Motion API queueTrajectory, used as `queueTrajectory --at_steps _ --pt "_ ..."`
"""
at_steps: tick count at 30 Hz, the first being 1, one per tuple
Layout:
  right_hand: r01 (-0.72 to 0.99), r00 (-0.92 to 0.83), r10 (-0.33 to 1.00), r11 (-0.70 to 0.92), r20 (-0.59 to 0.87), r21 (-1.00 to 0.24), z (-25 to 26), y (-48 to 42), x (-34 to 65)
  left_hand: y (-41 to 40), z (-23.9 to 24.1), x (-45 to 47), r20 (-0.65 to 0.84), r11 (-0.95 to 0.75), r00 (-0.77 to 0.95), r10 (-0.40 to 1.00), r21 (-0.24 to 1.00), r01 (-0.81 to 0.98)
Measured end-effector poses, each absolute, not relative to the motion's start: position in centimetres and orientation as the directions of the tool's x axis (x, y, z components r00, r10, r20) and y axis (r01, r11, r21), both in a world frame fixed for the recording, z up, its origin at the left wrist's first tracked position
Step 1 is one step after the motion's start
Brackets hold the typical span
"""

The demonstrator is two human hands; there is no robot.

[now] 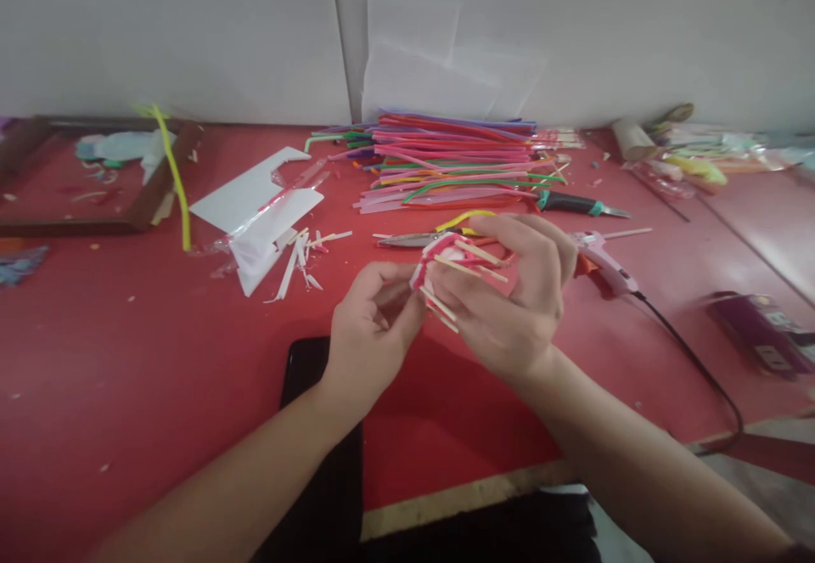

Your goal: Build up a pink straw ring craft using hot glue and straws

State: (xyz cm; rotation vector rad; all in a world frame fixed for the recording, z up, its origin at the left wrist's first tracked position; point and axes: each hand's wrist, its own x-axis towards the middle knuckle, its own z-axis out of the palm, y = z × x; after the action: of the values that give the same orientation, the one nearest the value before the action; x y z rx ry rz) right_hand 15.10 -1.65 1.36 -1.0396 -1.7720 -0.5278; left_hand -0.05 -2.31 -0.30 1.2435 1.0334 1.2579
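Between my two hands, above the red table, is a small pink and white craft piece with several thin wooden sticks standing out from it toward the right and down. My left hand pinches its left edge between thumb and fingers. My right hand is curled round its right side, fingers among the sticks; part of the piece is hidden behind them. Just behind the piece lie scissors and a yellow pipe cleaner. A dark phone lies under my left wrist.
A heap of coloured pipe cleaners lies at the back. On the right are a glue gun with its cord, a utility knife and a purple box. White card scraps and a brown tray are on the left.
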Motion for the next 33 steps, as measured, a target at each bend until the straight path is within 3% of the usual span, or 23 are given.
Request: queueTrajectory --at_steps 12,18,33 --pt "0.815 -0.172 0.582 0.537 0.795 -0.217 1.48 -1.42 15.27 -1.63 -0.15 0.00 0.041 -0.030 0.056 0.998 0.983 -0.179" --pt "0.786 -0.098 0.620 0.527 0.778 -0.322 1.08 -1.13 15.79 -1.81 -0.10 0.23 0.023 -0.012 0.066 0.998 0.987 -0.162" --pt "0.777 -0.036 0.657 0.493 0.753 -0.393 1.38 -1.33 15.50 -1.90 -0.40 -0.11 0.113 -0.106 0.147 0.983 0.993 -0.052"
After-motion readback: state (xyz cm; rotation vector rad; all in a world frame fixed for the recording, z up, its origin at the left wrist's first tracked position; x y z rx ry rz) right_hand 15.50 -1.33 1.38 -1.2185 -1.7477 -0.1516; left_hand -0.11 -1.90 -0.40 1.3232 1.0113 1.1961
